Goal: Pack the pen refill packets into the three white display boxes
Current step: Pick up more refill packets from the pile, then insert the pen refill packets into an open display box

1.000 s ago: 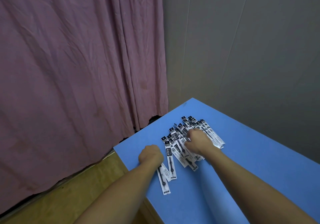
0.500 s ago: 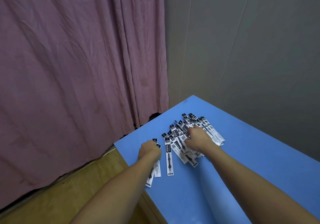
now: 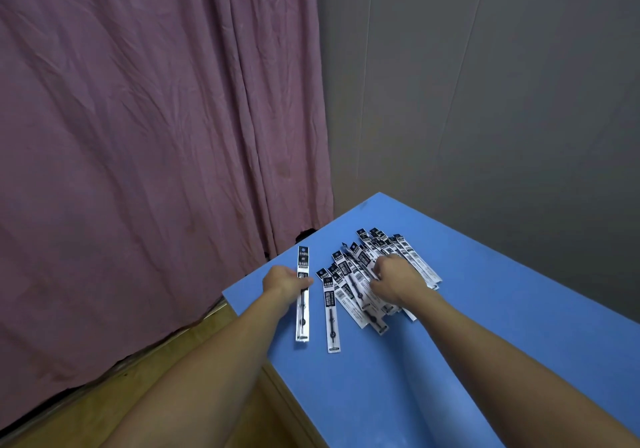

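Since half a second ago the left hand [image 3: 285, 281] has turned the packet it holds from slanting toward the lower left to standing nearly upright in the frame, while the right hand [image 3: 394, 279] has barely shifted on the heap. Largest here is the blue surface [image 3: 485, 326], filling the lower right; its left edge and near corner lie just beside the left hand, with wooden floor [image 3: 104, 402] below, so anything nudged leftward could drop off. Open room lies toward the right and bottom of the frame. No white display boxes are in view. At centre right the pile of refill packets [image 3: 367, 274] is fanned loosely, and the right hand's curled fingers press into it, probably gathering several; what they clamp I cannot tell. One single packet [image 3: 332, 312] lies apart. Left fingers are clamped round the held packet [image 3: 303, 302].
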Demonstrator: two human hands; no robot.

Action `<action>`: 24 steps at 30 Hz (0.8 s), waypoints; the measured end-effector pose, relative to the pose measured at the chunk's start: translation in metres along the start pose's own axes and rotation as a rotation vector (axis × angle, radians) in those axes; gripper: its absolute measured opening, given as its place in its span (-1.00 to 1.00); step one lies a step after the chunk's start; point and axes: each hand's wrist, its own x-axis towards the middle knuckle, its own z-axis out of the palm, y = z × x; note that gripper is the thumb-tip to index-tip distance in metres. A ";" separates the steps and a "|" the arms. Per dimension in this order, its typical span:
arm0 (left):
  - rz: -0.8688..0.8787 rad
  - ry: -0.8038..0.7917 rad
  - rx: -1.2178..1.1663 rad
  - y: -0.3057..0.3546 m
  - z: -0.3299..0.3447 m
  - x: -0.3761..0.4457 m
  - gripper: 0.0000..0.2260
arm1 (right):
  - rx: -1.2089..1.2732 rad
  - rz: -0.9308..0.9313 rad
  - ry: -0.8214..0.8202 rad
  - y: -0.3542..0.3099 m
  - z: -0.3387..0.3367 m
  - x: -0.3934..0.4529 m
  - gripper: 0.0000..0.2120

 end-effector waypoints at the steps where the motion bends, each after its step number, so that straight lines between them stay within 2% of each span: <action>1: 0.033 -0.005 -0.021 0.002 -0.003 0.001 -0.79 | 0.003 -0.006 0.001 -0.001 0.000 0.000 -0.80; 7: 0.209 -0.032 -0.056 0.020 -0.017 -0.004 -0.72 | -0.009 -0.022 -0.034 -0.006 0.006 -0.004 -0.78; 12: 0.354 -0.058 0.041 0.032 -0.018 -0.018 -0.65 | -0.024 0.040 -0.035 -0.001 0.007 -0.023 -0.60; 16: 0.418 -0.107 0.094 0.044 -0.011 -0.035 -0.68 | -0.008 0.140 -0.020 0.009 -0.005 -0.047 -0.63; 24: 0.581 -0.281 0.121 0.065 0.016 -0.081 -0.62 | 0.018 0.390 0.074 0.036 -0.021 -0.129 -0.61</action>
